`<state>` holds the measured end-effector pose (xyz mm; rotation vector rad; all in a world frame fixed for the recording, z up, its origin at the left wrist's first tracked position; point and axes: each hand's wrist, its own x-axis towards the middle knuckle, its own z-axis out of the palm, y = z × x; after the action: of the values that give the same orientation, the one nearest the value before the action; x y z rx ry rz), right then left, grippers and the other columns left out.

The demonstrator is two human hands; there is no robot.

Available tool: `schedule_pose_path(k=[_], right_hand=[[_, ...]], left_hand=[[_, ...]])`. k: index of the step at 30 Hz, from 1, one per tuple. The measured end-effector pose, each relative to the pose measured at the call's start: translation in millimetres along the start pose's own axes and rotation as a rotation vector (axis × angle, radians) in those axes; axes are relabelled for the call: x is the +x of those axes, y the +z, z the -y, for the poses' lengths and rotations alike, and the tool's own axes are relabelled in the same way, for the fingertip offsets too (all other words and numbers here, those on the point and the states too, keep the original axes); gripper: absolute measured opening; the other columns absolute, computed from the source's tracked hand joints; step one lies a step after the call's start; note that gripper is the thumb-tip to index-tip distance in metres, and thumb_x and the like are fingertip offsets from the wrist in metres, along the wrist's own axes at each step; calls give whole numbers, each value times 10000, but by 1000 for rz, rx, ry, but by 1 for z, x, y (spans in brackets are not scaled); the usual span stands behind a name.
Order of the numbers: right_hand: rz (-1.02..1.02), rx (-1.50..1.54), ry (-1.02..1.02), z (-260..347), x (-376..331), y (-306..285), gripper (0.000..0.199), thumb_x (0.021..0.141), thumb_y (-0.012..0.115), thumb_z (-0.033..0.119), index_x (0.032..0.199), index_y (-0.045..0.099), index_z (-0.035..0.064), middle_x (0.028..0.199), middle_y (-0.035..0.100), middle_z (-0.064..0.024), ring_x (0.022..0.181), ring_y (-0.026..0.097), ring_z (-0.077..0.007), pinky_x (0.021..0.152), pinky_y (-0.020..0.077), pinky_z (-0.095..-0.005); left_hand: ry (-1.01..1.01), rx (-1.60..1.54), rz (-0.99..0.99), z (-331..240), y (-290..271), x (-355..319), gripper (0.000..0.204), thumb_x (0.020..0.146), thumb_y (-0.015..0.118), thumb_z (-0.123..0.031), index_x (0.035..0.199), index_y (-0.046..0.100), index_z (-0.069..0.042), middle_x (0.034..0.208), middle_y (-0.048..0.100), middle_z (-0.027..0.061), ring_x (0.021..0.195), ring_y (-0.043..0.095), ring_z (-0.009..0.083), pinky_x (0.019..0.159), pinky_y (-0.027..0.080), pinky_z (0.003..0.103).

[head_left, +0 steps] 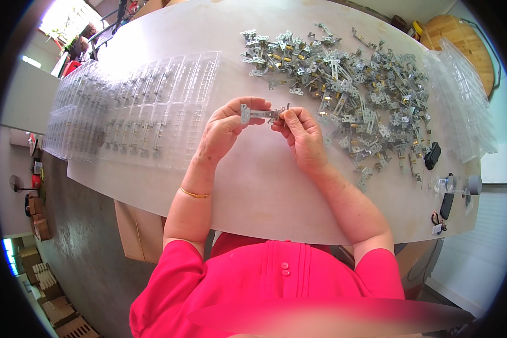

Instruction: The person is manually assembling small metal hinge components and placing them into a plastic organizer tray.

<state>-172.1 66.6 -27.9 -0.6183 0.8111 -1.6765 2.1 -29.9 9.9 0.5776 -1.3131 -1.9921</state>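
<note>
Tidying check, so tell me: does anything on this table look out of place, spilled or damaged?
Nothing looks plainly spilled or damaged. The metal parts at right lie in a jumbled heap, unlike the neat rows in the clear tray.

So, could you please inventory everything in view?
Held metal part: one, silver, both hands
Loose parts: many, silver, table's right
Loaded trays: several, clear, table's left
Other trays: several, clear, far right
Small objects: several, black, table's right
Container: one, clear, right edge
Table: one, pale, centre
Round board: one, brown, top right
Boxes: several, brown, lower left
Fan: one, dark, left edge
Bracelet: one, gold, left forearm
Shirt: one, pink, bottom
Left hand: one, bare, centre
Right hand: one, bare, centre
</note>
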Motion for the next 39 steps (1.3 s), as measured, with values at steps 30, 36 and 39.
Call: schedule_pose_path(k=[30,36,39], right_hand=[[7,-276,87,5,-12,19,173,1020,598,235,1010,612,63,814,643,-18,711,617,-87,653,527,-228],[-11,-466,-22,8,-11,19,143,1007,623,226,998,622,83,682,552,28,554,471,-42,486,383,-213],[-19,-492,-18,9,-11,17,142,1006,627,221,982,626,81,678,528,43,574,452,-36,504,362,-212]], left_hand=[[40,537,-220,12,9,-3,362,1078,449,-323,977,618,-19,760,603,29,747,566,102,695,466,282],[176,918,-191,14,11,-3,309,1054,500,-275,952,613,-6,745,588,145,697,584,236,668,472,355],[209,963,-162,13,14,-2,290,1050,509,-253,949,601,3,774,597,188,706,588,319,680,474,390]])
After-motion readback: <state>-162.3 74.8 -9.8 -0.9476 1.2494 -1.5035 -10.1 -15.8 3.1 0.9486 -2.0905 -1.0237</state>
